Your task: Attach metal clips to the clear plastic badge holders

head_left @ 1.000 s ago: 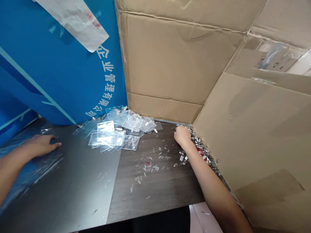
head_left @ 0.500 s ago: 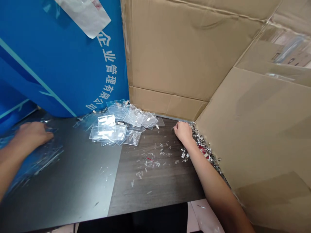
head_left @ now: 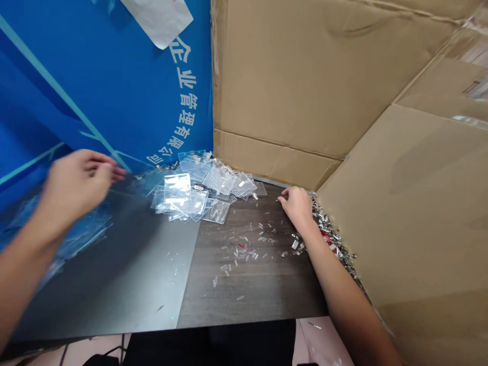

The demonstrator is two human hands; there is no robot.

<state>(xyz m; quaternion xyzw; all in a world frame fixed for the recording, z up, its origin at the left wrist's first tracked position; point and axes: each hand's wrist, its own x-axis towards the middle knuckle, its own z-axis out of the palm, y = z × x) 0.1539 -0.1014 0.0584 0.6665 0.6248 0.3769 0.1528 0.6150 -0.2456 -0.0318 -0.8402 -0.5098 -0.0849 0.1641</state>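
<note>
My left hand (head_left: pixel 80 185) is raised above the left of the desk, blurred, with its fingers loosely curled and nothing visible in them. It is nearest a pile of clear plastic badge holders (head_left: pixel 194 190), which has small metal clips on some pieces. My right hand (head_left: pixel 297 206) rests on the dark wood desktop (head_left: pixel 251 290), its curled fingers pointing left. Beside it lies a heap of small metal clips (head_left: pixel 330 234) with some red bits. Small clear plastic pieces (head_left: pixel 244 249) are scattered in front of the holders. Whether my right fingers hold anything is hidden.
A grey sheet (head_left: pixel 125 274) covers the desk's left part, and a crumpled clear-and-blue plastic bag (head_left: pixel 80 239) lies under my left hand. A blue printed banner (head_left: pixel 107 86) stands behind, and cardboard panels (head_left: pixel 316 76) wall the back and right. The desk's front edge runs below.
My left hand has lifted off the plastic bag and moved up and to the right. My right hand has shifted only slightly, and the whole view has moved a little.
</note>
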